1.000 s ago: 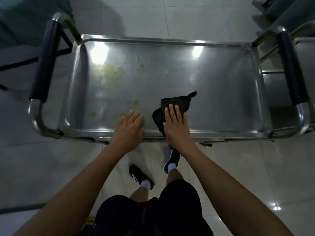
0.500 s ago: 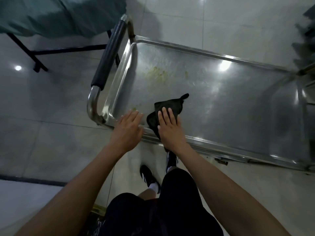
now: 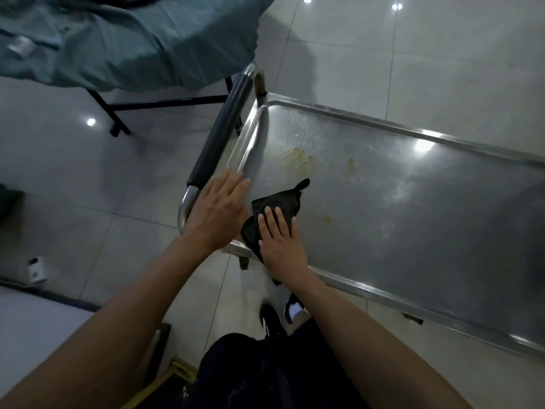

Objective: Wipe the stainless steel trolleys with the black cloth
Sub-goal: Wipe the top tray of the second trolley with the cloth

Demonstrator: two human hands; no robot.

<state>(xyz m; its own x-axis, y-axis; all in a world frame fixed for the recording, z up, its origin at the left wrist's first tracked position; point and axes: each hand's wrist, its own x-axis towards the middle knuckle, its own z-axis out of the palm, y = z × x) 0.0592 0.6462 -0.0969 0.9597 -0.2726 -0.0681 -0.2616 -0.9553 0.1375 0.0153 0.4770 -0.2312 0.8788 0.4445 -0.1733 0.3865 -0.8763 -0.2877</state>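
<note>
black cloth (image 3: pixel 277 206) on steel trolley (image 3: pixel 413 208)

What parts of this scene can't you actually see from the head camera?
- Trolley: its right end runs off the frame.
- Cloth: the near part lies under the right hand.
- Trolley corner: covered by the left hand.
- Lower shelves: hidden beneath the top tray.

Crumpled black cloth (image 3: pixel 280 202) on stained trolley (image 3: pixel 413 202)
</note>
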